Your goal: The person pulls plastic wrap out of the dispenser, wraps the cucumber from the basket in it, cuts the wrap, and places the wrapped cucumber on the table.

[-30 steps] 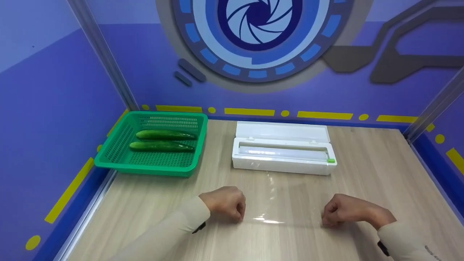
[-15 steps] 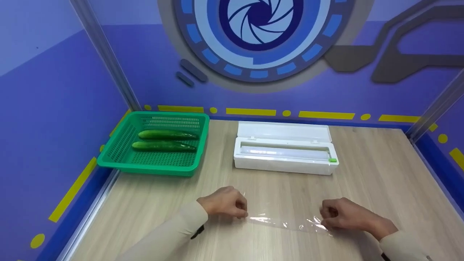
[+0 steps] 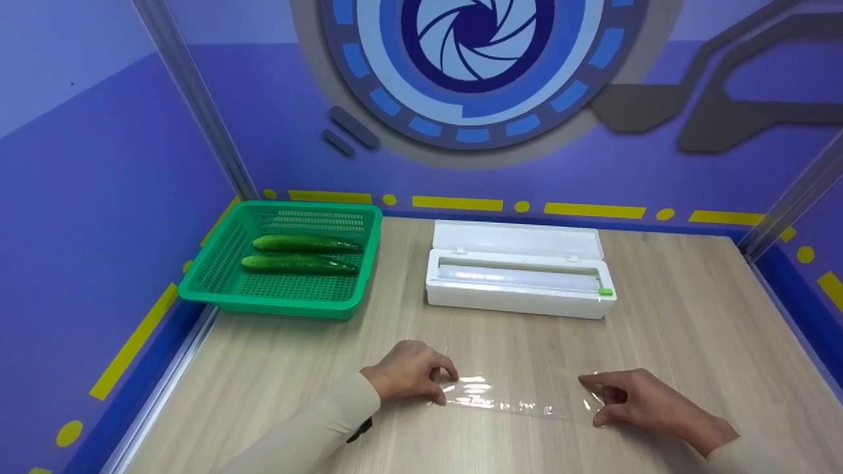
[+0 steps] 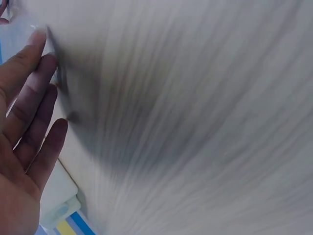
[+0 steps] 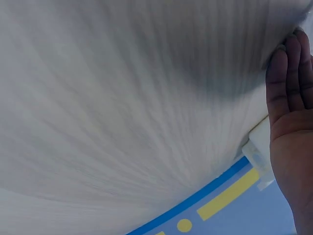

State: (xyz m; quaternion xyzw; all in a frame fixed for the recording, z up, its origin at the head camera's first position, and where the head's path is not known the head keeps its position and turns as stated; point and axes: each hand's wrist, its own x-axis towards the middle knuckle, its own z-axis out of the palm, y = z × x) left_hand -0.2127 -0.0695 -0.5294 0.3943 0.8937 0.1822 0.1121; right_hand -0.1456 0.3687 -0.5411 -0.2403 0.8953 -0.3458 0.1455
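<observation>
A sheet of clear plastic wrap lies on the table between the two hands, its near edge crinkled and shiny. At its left end is the left hand, thumb and index finger spread apart at the film's edge. In the left wrist view the fingers of the left hand look fairly straight. The right hand touches the other end, index finger and thumb stretched apart. Extended fingers of the right hand show at the right of its wrist view.
Behind the film stands a white cling film dispenser, its lid raised, a film roll inside and a green slider at its right end. A green basket holding two cucumbers sits at the back left. Purple panels enclose the table.
The film, earlier stretched from the dispenser, is now a separate piece lying on the table. Both hands have loosened from a curled grip, thumbs and fingers now spread.
</observation>
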